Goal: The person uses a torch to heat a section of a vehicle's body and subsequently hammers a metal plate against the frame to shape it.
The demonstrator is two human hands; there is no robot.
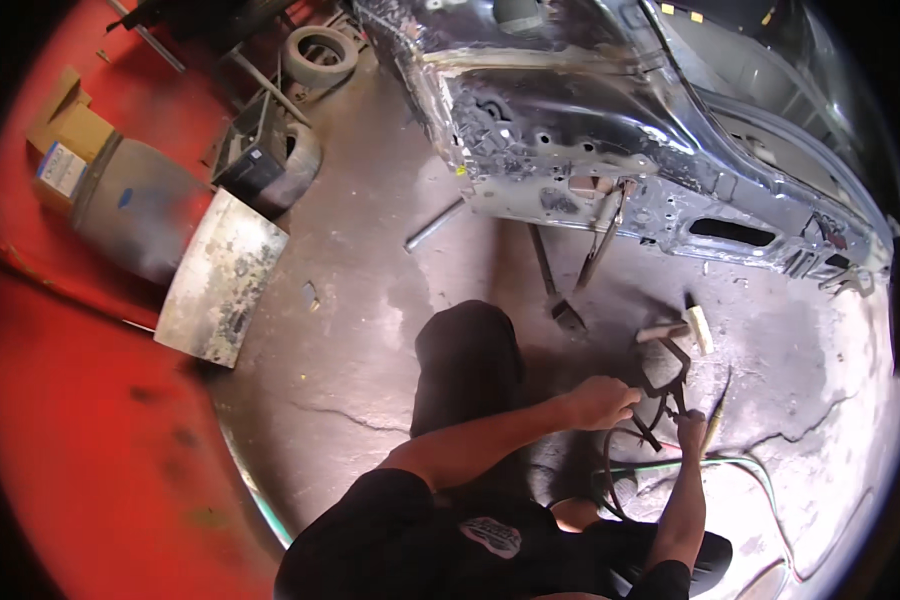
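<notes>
My right hand [690, 428] is closed round the lower end of a dark metal C-shaped clamp [682, 378], which looks like a locking C-clamp. To its left, my left hand [602, 403] is curled into a fist beside the clamp's jaw side. What its fingers hold, if anything, is hidden. Below and between the hands a dark bar [647, 432] sticks out, with a brown cable [608, 465] looping down near it. Just beyond the clamp lies a mallet [700, 330] with a pale head. A thin pointed yellowish tool [715, 420] is beside my right hand.
A stripped car body [590, 150] stands ahead, with a prop stand [568, 315] and a metal tube [435, 225] by it. Green and red hoses [755, 465] curve along the floor at right. At left are a worn metal panel [220, 280], a black crate [253, 160] and tyres [320, 57].
</notes>
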